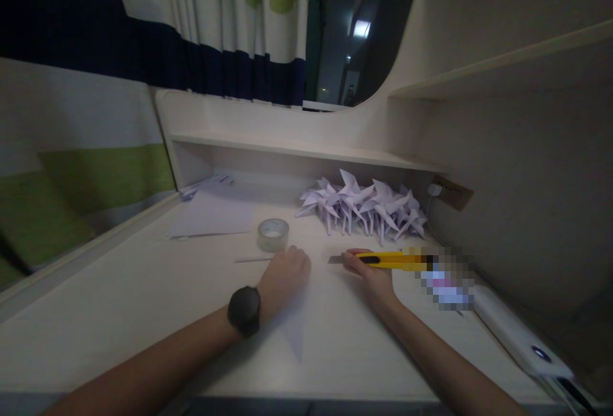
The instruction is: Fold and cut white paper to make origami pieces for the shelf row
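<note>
My right hand [376, 279] is closed round a yellow utility knife [387, 260]. Its bare blade points left, a little above the desk and apart from my left hand. With fingers curled and their tips hidden, my left hand [287, 275] sits on a triangular piece of white paper [294, 333], whose lower point shows beneath the wrist. A thin white stick [251, 260] lies just left of these fingers. Directly behind them stands a roll of clear tape [272, 235].
Several white paper pinwheels [361, 202] are bunched at the back right. White paper sheets [213, 208] lie back left. Along the right side are a blurred-out phone-like object [445, 288] and a long white device [512, 330]. A low shelf [306, 147] overhangs the desk's rear.
</note>
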A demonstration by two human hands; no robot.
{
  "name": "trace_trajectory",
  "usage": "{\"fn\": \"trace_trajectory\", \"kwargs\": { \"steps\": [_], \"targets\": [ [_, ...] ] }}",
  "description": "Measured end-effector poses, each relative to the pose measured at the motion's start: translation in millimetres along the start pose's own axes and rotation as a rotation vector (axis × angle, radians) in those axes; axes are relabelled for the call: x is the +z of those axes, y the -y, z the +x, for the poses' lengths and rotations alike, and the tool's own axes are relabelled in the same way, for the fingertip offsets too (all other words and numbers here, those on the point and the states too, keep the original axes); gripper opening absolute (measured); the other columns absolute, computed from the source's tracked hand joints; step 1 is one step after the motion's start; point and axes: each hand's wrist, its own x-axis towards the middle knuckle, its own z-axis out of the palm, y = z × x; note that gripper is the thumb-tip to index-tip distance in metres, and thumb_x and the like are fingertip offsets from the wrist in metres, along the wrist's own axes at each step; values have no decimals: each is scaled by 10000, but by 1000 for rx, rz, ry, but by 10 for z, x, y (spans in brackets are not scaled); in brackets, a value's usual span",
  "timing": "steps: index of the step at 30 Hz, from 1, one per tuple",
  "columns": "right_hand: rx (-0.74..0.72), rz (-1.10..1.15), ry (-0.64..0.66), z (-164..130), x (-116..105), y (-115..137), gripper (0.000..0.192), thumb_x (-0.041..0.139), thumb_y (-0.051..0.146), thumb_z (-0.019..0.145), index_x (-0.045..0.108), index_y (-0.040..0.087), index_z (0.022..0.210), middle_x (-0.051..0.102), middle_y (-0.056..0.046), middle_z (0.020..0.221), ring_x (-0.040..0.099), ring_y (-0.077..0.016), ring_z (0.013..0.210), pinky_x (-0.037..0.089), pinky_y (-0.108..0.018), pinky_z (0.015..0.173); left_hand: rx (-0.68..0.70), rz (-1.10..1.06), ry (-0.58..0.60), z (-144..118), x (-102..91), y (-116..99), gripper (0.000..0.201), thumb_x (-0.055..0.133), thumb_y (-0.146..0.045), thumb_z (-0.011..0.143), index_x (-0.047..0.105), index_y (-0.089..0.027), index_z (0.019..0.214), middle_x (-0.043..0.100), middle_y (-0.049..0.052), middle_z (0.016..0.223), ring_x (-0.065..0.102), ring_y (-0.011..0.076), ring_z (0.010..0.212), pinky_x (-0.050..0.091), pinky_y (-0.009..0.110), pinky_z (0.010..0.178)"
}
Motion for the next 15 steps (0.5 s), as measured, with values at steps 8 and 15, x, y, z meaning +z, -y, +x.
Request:
{"fn": "trace_trajectory", "kwargs": {
  "steps": [8,15],
  "targets": [
    [-7,-12,-14,14,-7,-18,328,840,371,560,710,147,760,705,-55,758,672,-210,696,606,-374,690,340,140,-130,-122,105,-170,233,444,-136,910,636,-61,1018,637,210,1053,543,310,1003,392,447,817],
    [15,12,-12,-1,6,-1,327,841,369,560,709,148,763,711,-59,783,675,-216,739,600,-366,698,521,-164,-26,-119,-50,-74,58,566,-167,871,621,-173,855,652,76,840,579,203,829,414,331,722]
  ]
}}
